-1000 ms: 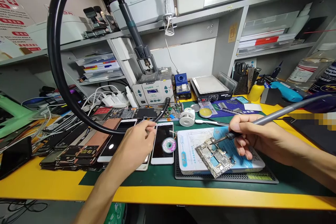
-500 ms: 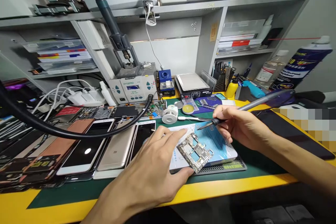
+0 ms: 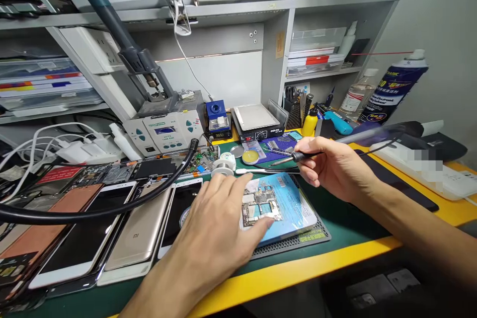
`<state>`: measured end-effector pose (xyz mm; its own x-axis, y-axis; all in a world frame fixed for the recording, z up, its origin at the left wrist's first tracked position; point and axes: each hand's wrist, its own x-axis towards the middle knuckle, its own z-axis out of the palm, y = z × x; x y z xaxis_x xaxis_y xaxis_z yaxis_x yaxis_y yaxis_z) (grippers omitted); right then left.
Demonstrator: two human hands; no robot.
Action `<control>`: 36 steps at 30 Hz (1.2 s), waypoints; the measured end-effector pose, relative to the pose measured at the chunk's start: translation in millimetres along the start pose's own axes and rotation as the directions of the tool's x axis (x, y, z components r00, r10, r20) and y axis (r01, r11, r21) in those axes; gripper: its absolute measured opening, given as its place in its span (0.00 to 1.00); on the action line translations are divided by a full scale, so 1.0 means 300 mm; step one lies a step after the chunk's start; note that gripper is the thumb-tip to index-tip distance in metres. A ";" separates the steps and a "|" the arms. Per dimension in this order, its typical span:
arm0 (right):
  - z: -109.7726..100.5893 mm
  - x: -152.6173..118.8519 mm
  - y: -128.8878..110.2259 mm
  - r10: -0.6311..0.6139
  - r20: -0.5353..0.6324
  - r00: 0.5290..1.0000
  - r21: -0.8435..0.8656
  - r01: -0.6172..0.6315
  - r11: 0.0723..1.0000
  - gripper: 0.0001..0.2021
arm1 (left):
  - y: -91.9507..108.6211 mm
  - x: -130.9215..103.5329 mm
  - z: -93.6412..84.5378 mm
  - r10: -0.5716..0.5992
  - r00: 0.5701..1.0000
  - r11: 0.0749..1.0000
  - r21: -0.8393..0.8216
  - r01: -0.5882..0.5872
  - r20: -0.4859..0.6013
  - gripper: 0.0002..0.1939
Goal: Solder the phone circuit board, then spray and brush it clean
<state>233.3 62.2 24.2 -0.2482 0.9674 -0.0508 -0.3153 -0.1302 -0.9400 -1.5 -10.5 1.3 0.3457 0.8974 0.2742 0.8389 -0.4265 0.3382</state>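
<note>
Head view: at the left, a copper-coloured phone back (image 3: pixel 74 198), a white-edged phone (image 3: pixel 80 246) and a gold phone (image 3: pixel 136 231) are lying side by side, with a thick black hose (image 3: pixel 74 215) sagging across them. Next, the left hand (image 3: pixel 216 218) is spanning the circuit board (image 3: pixel 263 203), fingers wide and thumb touching its near edge — whether the grip is firm, I cannot tell. The board is lying on a blue-and-white box (image 3: pixel 296 203), and the fingers are partly hiding it. If that hold is loose, a nudge could slide the board across the glossy top. Beyond the box, a solder reel (image 3: pixel 223 168), a yellow tin (image 3: pixel 250 157) and a white-ended stick (image 3: pixel 253 171) are sitting close together. Farther right, the right hand (image 3: pixel 324 159) is holding the soldering iron (image 3: pixel 299 156) like a pen, its tip pointing left, apart from the board — yet near the stick. If it is hot, a wrist slip could scorch that stick or burn the left fingers; a snag on the trailing cord (image 3: pixel 380 148) could cause one.
</note>
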 end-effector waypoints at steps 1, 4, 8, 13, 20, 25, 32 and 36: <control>-0.003 0.001 0.002 0.006 0.013 1.000 -0.002 -0.006 1.000 0.04 | -0.010 -0.003 0.001 -0.004 1.000 1.000 0.030 0.005 -0.030 0.37; -0.010 0.003 0.013 0.053 0.073 0.996 -0.029 -0.051 0.998 0.05 | -0.043 -0.029 -0.015 0.024 1.000 0.998 0.065 -0.024 -0.005 0.35; -0.019 0.001 0.033 0.164 0.159 0.974 -0.092 -0.150 0.984 0.11 | -0.078 -0.063 -0.053 0.060 0.995 0.996 0.062 -0.065 0.076 0.28; -0.026 -0.013 0.060 0.245 0.233 0.941 -0.173 -0.208 0.963 0.07 | -0.092 -0.062 -0.058 0.129 0.991 0.991 0.025 -0.130 0.047 0.26; -0.014 -0.040 0.082 0.263 0.246 0.933 -0.294 -0.187 0.938 0.05 | -0.096 -0.057 -0.029 0.211 0.975 0.977 0.046 -0.209 -0.066 0.24; -0.006 -0.042 0.074 0.283 0.213 0.935 -0.314 -0.209 0.926 0.05 | -0.106 -0.064 -0.015 0.228 0.967 0.973 0.070 -0.221 -0.113 0.23; -0.002 -0.043 0.079 0.301 0.181 0.936 -0.332 -0.230 0.915 0.06 | -0.102 -0.063 -0.011 0.209 0.969 0.977 0.067 -0.202 -0.129 0.22; -0.002 -0.048 0.081 0.301 0.189 0.935 -0.340 -0.225 0.913 0.06 | -0.100 -0.064 -0.011 0.215 0.968 0.976 0.069 -0.207 -0.133 0.22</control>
<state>229.7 45.4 1.9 -0.5004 0.8238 -0.2663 0.0792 -0.2628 -0.9616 -34.6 -15.2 -11.1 0.4590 0.7615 0.4576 0.7761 -0.5944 0.2106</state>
